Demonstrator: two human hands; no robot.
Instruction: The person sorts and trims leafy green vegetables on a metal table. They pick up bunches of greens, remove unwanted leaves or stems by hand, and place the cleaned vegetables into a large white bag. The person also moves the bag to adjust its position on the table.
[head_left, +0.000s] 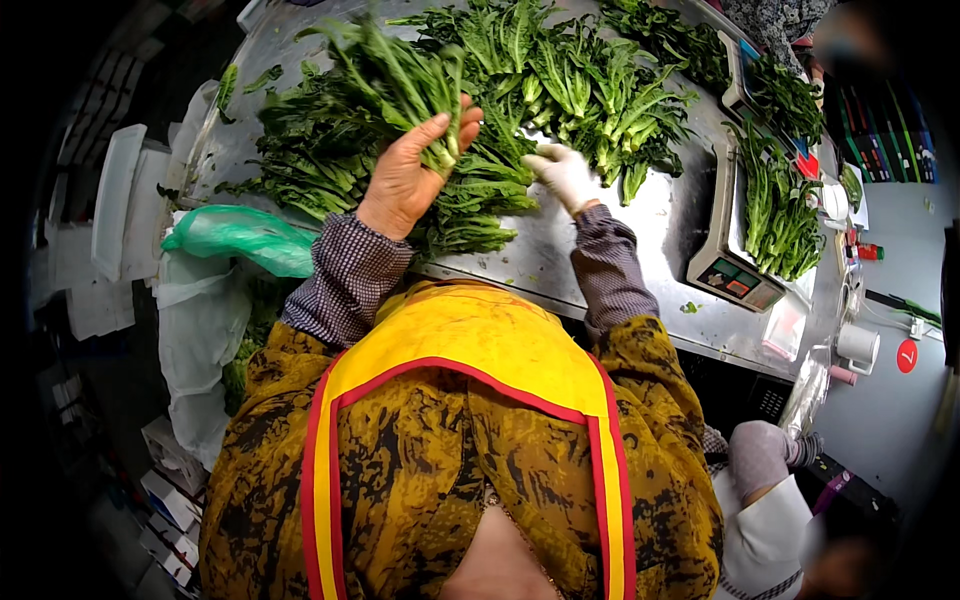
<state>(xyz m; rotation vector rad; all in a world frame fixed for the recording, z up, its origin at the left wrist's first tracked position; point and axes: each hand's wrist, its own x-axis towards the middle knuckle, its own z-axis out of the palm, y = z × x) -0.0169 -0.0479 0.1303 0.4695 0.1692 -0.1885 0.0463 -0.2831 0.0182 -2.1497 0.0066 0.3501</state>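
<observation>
My left hand (409, 176), bare, is closed around the stem ends of a bunch of leafy greens (390, 90), raised over the metal table. My right hand (562, 174), in a white glove, touches the stalk ends of greens lying on the table; whether its fingers grip any is unclear. Below my left hand lie more greens (480, 202) with their stems towards the right. A row of bunches (600, 97) spreads across the far middle, stems towards me. On the right, a digital scale (735, 277) bears a heap of leafy greens (780, 210).
A second scale (739, 82) with greens stands at the back right. A green plastic bag (240, 236) and a large whitish bag (199, 330) are at the table's left edge (202, 142). A white mug (857, 347) is at right. Other people are partly visible at upper and lower right.
</observation>
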